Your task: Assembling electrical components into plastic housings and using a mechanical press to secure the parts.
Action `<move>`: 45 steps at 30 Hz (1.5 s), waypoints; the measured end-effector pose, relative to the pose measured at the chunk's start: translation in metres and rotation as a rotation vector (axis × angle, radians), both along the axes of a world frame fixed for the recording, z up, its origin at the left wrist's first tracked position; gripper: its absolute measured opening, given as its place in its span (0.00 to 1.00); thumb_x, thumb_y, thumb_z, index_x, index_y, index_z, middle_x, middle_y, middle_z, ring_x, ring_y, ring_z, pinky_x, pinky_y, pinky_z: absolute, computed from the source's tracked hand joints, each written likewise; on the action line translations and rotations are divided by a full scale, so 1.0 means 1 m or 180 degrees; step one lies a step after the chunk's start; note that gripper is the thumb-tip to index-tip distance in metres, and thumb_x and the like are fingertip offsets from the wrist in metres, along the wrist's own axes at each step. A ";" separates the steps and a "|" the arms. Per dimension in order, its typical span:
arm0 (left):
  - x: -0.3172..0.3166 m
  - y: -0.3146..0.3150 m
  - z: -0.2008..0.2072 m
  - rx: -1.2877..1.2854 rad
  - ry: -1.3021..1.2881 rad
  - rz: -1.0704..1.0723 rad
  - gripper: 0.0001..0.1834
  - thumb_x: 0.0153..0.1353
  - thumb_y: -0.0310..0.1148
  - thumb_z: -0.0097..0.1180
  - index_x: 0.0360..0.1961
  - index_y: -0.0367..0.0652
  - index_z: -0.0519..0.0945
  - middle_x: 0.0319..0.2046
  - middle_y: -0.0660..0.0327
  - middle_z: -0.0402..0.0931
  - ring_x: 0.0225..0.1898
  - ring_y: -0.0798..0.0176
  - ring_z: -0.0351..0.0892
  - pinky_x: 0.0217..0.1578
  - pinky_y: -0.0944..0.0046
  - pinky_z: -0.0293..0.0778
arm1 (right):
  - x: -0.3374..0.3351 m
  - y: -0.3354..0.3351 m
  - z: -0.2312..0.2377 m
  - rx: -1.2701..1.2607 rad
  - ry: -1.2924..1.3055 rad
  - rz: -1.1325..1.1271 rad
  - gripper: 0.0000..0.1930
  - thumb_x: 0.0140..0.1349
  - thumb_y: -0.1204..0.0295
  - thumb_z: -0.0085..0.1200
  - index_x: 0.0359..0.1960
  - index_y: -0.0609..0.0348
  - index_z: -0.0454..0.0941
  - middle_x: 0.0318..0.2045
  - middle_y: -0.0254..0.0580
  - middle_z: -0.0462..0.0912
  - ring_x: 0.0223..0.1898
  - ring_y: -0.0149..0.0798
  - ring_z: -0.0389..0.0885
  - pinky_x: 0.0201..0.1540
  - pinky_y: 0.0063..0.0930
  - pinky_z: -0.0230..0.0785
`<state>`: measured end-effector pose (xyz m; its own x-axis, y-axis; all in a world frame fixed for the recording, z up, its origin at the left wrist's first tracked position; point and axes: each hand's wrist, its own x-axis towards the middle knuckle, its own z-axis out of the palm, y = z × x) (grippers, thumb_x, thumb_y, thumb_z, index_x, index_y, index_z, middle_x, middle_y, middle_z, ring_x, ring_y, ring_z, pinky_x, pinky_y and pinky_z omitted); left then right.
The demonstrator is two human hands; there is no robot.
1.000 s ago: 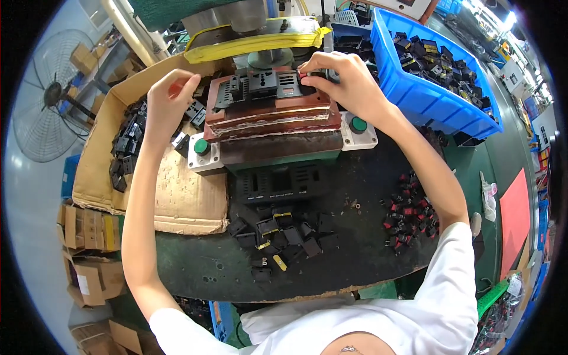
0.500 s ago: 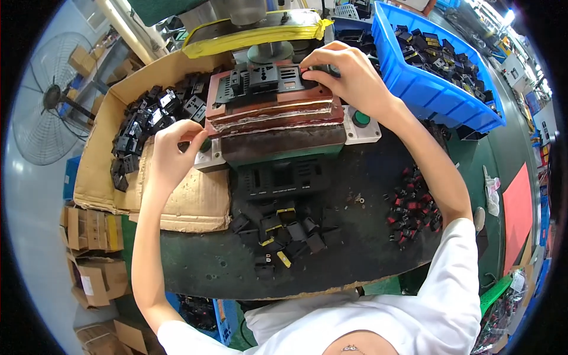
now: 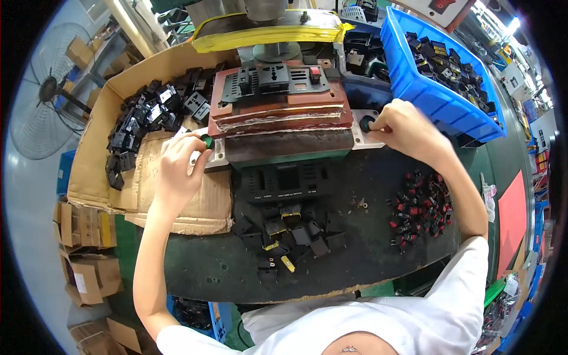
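Observation:
A dark slotted panel [image 3: 299, 83] with a socket block [image 3: 272, 75] and a red rocker switch [image 3: 315, 71] lies face up on the reddish layered fixture [image 3: 284, 125] of a press. My left hand [image 3: 180, 168] is at the green push button [image 3: 207, 141] left of the fixture, its thumb and fingers apart. At the right button box, my right hand [image 3: 408, 130] has its thumb and fingers closed around a dark green push button [image 3: 366, 123]. Above the panel hangs the press head [image 3: 272, 41], edged with yellow tape.
A second black panel [image 3: 287, 180] lies before the press, with loose black parts [image 3: 296, 231] nearer me. Red-and-black switches [image 3: 420, 207] are heaped at the right. A cardboard box [image 3: 97, 160] of sockets stands left; a blue bin [image 3: 444, 89] of parts stands at the back right.
My right hand has left the panel's right end and moved right and down to the right button, uncovering the red switch. My left hand has uncurled somewhat at the left button.

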<state>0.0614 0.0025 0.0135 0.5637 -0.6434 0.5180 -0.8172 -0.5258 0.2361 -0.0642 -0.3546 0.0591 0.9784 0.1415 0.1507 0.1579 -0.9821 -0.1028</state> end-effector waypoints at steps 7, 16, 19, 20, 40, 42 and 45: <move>0.004 -0.006 0.006 0.0205 0.0046 -0.0058 0.06 0.54 0.28 0.56 0.27 0.38 0.73 0.31 0.55 0.76 0.47 0.52 0.73 0.49 0.57 0.63 | 0.017 0.001 -0.001 0.0057 0.0088 0.0175 0.06 0.41 0.73 0.62 0.20 0.63 0.81 0.18 0.49 0.78 0.27 0.49 0.77 0.30 0.38 0.68; 0.001 -0.005 0.004 0.0026 0.0090 -0.0125 0.04 0.55 0.25 0.52 0.28 0.35 0.73 0.29 0.51 0.74 0.41 0.48 0.73 0.43 0.56 0.66 | 0.019 0.004 0.000 0.0032 0.0401 0.0034 0.07 0.39 0.72 0.63 0.18 0.61 0.78 0.22 0.46 0.79 0.31 0.48 0.79 0.33 0.37 0.71; 0.002 -0.005 -0.002 -0.0094 0.0031 -0.0148 0.03 0.54 0.24 0.51 0.29 0.35 0.73 0.29 0.50 0.73 0.37 0.46 0.72 0.40 0.56 0.66 | 0.016 0.006 -0.001 -0.0276 0.0068 0.0114 0.07 0.42 0.72 0.63 0.21 0.62 0.81 0.20 0.46 0.80 0.28 0.46 0.79 0.31 0.35 0.71; 0.002 -0.005 -0.002 -0.0090 0.0022 -0.0152 0.03 0.54 0.24 0.51 0.29 0.35 0.73 0.29 0.50 0.73 0.37 0.46 0.72 0.40 0.56 0.66 | 0.017 0.006 -0.001 -0.0185 0.0158 0.0045 0.07 0.42 0.72 0.63 0.21 0.62 0.81 0.20 0.46 0.79 0.29 0.46 0.79 0.32 0.35 0.71; -0.035 -0.018 0.007 -0.2409 0.0649 -0.0019 0.15 0.62 0.24 0.48 0.51 0.40 0.70 0.40 0.58 0.78 0.43 0.65 0.76 0.47 0.65 0.69 | 0.001 0.021 -0.001 -0.0423 -0.0076 -0.0322 0.07 0.47 0.70 0.59 0.25 0.60 0.81 0.25 0.49 0.80 0.31 0.50 0.79 0.33 0.39 0.72; -0.033 -0.013 -0.001 -0.2365 0.0667 0.0098 0.15 0.61 0.24 0.48 0.50 0.40 0.70 0.40 0.58 0.78 0.43 0.65 0.76 0.46 0.65 0.69 | 0.000 0.027 0.008 -0.0553 0.0043 -0.0229 0.07 0.51 0.69 0.59 0.25 0.60 0.81 0.23 0.48 0.79 0.28 0.46 0.79 0.31 0.37 0.71; -0.030 -0.004 -0.014 -0.2312 0.0647 0.0257 0.14 0.61 0.23 0.49 0.48 0.39 0.71 0.38 0.59 0.79 0.42 0.66 0.76 0.45 0.65 0.69 | 0.009 0.054 0.016 0.0743 -0.0237 -0.0429 0.08 0.54 0.69 0.58 0.25 0.61 0.81 0.20 0.45 0.77 0.24 0.40 0.78 0.28 0.34 0.70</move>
